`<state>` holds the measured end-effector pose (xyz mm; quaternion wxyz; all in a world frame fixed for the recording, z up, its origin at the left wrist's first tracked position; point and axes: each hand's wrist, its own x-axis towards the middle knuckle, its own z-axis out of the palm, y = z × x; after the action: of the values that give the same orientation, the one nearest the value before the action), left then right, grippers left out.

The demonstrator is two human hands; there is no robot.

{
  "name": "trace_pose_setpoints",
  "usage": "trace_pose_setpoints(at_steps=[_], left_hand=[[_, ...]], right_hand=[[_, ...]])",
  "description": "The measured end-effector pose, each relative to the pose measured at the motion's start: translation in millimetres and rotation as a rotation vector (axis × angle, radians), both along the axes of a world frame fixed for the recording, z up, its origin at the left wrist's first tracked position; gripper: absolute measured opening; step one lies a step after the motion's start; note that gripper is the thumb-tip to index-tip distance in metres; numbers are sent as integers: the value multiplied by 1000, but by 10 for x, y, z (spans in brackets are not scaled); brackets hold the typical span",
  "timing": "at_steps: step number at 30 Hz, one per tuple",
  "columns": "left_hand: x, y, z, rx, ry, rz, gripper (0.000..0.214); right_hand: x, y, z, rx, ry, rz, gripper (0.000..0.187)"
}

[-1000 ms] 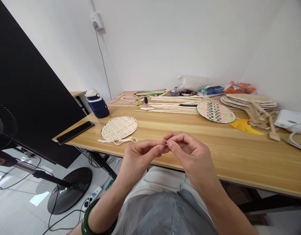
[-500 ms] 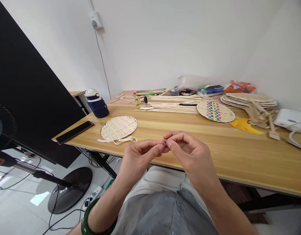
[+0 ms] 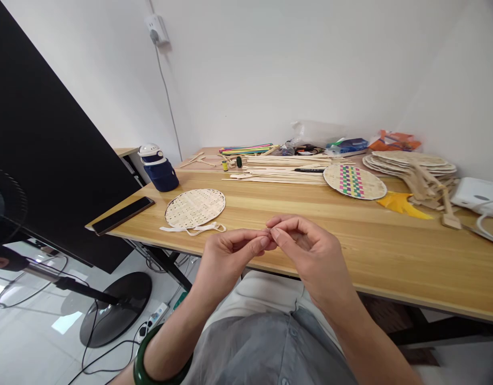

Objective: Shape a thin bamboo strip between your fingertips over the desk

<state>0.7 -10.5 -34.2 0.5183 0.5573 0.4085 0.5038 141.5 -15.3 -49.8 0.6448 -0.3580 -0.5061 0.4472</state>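
My left hand and my right hand meet fingertip to fingertip over the near edge of the wooden table. Both are closed in a pinch on something too small to make out. A green bangle circles my left wrist. The nearest thing on the table is a plain woven bamboo disc with a white strip lying at its near side, to the left of my hands.
A black phone lies at the table's left corner by a dark blue bottle. Bamboo strips, a coloured woven disc, stacked woven fans, yellow paper and a white box fill the back. A fan stand is on the floor at left.
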Motion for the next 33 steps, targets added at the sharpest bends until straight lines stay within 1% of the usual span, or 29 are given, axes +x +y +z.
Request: trace_pose_setpoints(at_steps=[8,14,16,24,30,33], left_hand=[[-10,15,-16,38,33,-9,8],[-16,14,-22,59,61,-14,10],[-20,13,-27,55,64,-10,10],[-17,4,-51,34,38,-18,9],[-14,7,-30,23,17,-39,9],[-12,8,-35,1,-19,-35,7]], right_hand=[[-2,11,-6,-31,43,27,10],[16,13,-32,-1,-32,-30,13],[22,20,-42,9,-47,-32,15],[16,16,-60,-8,-4,-1,18],[4,5,-52,-28,-2,-9,8],[-1,13,-56,-36,4,-22,9]])
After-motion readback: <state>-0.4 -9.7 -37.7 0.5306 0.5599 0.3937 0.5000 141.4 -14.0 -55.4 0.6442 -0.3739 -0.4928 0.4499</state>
